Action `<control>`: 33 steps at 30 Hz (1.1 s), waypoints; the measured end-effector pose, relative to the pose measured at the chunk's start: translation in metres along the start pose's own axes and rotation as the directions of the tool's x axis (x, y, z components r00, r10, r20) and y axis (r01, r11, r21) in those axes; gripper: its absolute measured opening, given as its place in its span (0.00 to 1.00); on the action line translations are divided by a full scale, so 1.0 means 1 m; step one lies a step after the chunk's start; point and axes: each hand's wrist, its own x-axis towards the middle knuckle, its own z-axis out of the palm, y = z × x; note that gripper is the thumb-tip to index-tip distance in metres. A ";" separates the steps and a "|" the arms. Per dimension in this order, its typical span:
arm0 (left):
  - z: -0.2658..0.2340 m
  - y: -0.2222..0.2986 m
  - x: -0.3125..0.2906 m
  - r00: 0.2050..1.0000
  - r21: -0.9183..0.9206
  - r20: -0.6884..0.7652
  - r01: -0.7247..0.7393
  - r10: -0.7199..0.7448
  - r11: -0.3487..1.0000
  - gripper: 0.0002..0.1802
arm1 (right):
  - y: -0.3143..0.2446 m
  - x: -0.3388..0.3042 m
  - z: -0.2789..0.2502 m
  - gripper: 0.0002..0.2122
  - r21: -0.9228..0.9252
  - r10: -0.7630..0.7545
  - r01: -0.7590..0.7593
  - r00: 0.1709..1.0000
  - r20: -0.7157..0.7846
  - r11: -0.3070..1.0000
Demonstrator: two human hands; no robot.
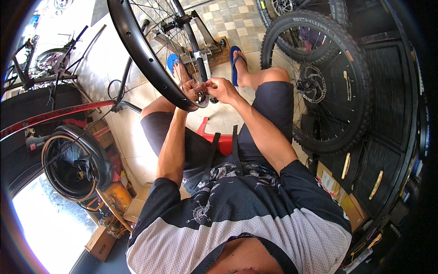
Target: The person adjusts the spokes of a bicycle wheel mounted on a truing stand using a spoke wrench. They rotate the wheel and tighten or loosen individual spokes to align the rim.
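Note:
A bare black bicycle rim (145,59), laced with thin spokes to a hub (184,19), is held upright in a truing stand (199,52) between my legs. My left hand (193,90) reaches past the rim's near end among the spokes. Its fingers are drawn together there, partly hidden by rim and spokes. My right hand (222,90) meets it just right of the rim, thumb and forefinger pinched. Whatever sits between the fingers is too small to make out.
A tyred wheel with a disc rotor (313,84) leans against dark drawers (385,91) on the right. At left are a red bar (59,114), stacked tyres and rims (73,164) and cardboard boxes. The stand's wooden base (221,54) rests on floor tiles near my sandals.

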 end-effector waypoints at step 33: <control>-0.011 0.003 -0.003 0.971 -0.036 0.137 0.203 -0.196 0.979 0.21 | -0.003 -0.002 0.002 0.13 -0.054 -0.061 0.061 0.998 -0.012 0.997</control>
